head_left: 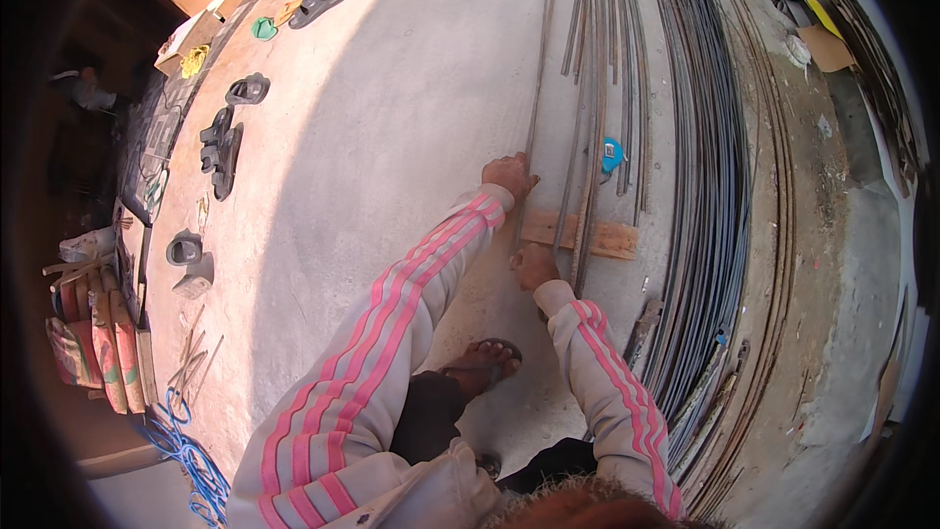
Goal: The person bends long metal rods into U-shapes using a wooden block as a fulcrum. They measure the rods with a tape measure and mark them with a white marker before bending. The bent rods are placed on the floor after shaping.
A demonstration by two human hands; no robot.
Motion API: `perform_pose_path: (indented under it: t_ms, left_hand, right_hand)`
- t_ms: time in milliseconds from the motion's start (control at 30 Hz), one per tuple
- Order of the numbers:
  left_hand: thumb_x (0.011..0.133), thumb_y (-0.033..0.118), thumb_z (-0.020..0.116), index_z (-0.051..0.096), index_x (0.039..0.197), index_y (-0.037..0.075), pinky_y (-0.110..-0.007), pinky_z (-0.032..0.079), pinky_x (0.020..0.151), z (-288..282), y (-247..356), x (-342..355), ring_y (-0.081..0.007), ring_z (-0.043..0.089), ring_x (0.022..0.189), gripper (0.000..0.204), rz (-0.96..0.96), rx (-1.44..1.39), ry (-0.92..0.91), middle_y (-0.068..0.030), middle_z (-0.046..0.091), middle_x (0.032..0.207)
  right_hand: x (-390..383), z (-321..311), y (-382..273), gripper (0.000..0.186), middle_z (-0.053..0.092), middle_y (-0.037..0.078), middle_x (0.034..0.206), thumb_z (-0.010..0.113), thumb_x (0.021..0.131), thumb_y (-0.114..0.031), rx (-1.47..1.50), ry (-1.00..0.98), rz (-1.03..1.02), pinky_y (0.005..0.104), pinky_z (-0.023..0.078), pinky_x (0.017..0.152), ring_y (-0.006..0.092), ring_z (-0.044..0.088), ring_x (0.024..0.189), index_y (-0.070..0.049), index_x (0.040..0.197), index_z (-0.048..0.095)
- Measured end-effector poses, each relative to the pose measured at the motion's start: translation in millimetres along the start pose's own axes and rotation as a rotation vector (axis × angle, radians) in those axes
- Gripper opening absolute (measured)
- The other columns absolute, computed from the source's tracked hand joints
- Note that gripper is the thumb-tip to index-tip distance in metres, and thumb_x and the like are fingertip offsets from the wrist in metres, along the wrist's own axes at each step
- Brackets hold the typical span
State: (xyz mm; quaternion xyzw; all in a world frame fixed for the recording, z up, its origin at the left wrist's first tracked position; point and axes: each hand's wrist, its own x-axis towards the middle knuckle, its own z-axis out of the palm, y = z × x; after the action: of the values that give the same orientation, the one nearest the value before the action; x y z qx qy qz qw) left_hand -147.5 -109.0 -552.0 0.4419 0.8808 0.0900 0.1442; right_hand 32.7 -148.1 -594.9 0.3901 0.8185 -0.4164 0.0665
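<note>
My left hand (509, 176) is closed around a long thin steel rod (540, 59) that runs away from me along the concrete. Nearer to me, my right hand (535, 266) is closed at the near end of that rod, its fingertips partly hidden. Just beyond the right hand lies a short wooden board (609, 237), with other steel rods (589, 157) resting across it. A blue tape measure (612, 155) sits among these rods, right of my left hand.
A thick bundle of steel rods (707, 186) stretches along the right. Several dark sandals (223, 152) lie on the left, near tangled blue cord (191, 460) and stacked sacks (103, 343). My sandalled foot (480, 367) stands below my hands.
</note>
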Motion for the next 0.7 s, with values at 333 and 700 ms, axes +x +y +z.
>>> perform_pose_path:
  t_ms: [333, 700]
  left_hand:
    - [0.078, 0.040, 0.068, 0.072, 0.100, 0.003, -0.042, 0.053, 0.088, 1, 2, 51, -0.0354, 0.066, 0.099, 0.043, -0.006, 0.088, -0.245, -0.0190, 0.070, 0.102]
    - [0.074, 0.038, 0.074, 0.071, 0.102, 0.002, -0.043, 0.053, 0.089, -3, 2, 33, -0.0358, 0.065, 0.104, 0.046, 0.074, 0.036, -0.163, -0.0212, 0.069, 0.107]
  right_hand:
    - [-6, 33, 10, 0.024, 0.068, 0.021, 0.085, 0.064, 0.083, -0.028, 0.098, 0.306, -0.122, 0.0487, 0.051, 0.078, 0.0419, 0.065, 0.082, -0.006, 0.085, 0.073]
    - [-22, 16, -2, 0.031, 0.066, 0.025, 0.084, 0.064, 0.087, -0.034, 0.180, 0.176, -0.017, 0.0501, 0.049, 0.075, 0.0443, 0.064, 0.083, -0.004, 0.086, 0.072]
